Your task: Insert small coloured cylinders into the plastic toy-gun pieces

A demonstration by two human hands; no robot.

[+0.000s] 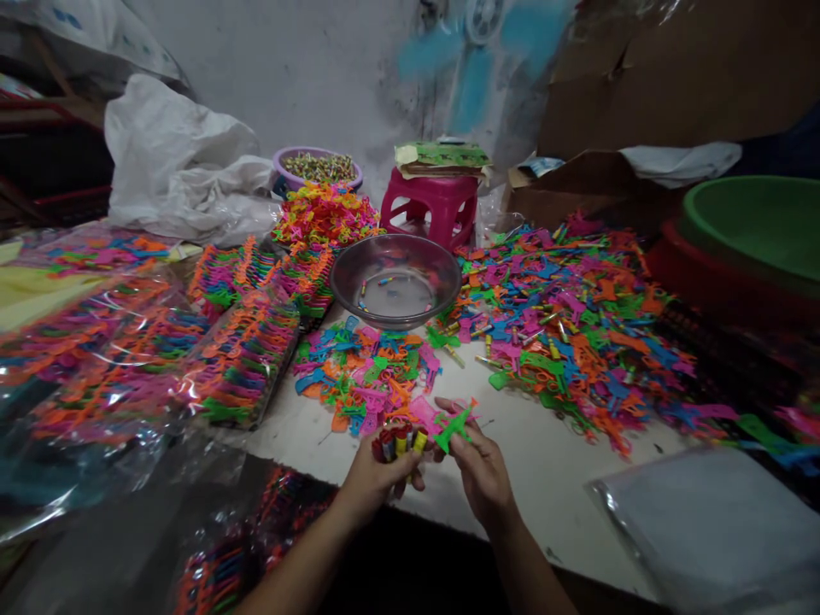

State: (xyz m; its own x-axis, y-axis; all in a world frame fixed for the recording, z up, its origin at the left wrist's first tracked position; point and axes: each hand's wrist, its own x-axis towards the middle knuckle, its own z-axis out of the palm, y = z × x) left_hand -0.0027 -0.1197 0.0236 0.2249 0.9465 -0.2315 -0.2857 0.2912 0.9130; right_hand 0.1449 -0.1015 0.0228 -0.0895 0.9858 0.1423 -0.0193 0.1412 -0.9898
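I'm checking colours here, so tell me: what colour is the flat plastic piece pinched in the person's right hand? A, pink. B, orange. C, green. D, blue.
C: the right hand pinches a bright green plastic piece at its fingers, beside the left hand, which grips a bunch of small coloured tubes.

fan up top is just a blue blur, cut off by the edge. green tub runs off the right side, and the bag glare hides the toys inside.
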